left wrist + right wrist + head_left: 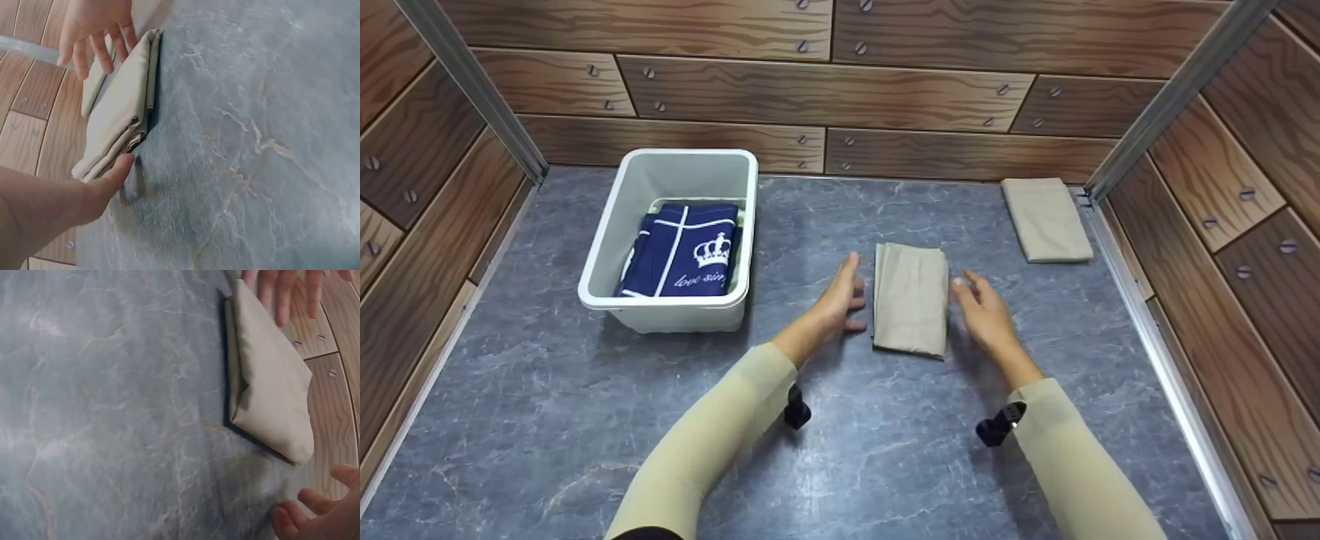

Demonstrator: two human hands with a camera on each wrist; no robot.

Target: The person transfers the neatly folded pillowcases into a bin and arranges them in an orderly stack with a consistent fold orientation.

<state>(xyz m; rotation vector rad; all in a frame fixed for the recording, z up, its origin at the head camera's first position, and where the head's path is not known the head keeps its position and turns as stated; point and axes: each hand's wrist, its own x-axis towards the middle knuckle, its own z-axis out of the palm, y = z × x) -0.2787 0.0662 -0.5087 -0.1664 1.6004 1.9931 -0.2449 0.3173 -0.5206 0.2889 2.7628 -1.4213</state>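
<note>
A folded beige cloth (910,298) lies flat on the grey marbled tabletop (885,450), near its middle, long side running away from the person. The left hand (840,298) stands just beside its left edge, palm turned toward the cloth, fingers straight and close together, thumb up. The right hand (984,309) flanks the right edge, fingers relaxed and slightly apart. Neither hand grips the cloth; from the head view it is hard to tell whether the fingertips touch its edges.

The left wrist view shows the cloth's stacked layers along one edge and the left thumb (115,174) just short of its corner, with the right hand's loosely spread fingers (93,48) beyond, cut off by the frame. The right wrist view shows the smooth folded edge of the cloth (270,394); both hands are only partly in frame.

Only the head view shows a white plastic bin (607,247) to the left holding a navy cloth with a white crown (686,251), and a second folded beige cloth (1046,219) at the far right corner.
</note>
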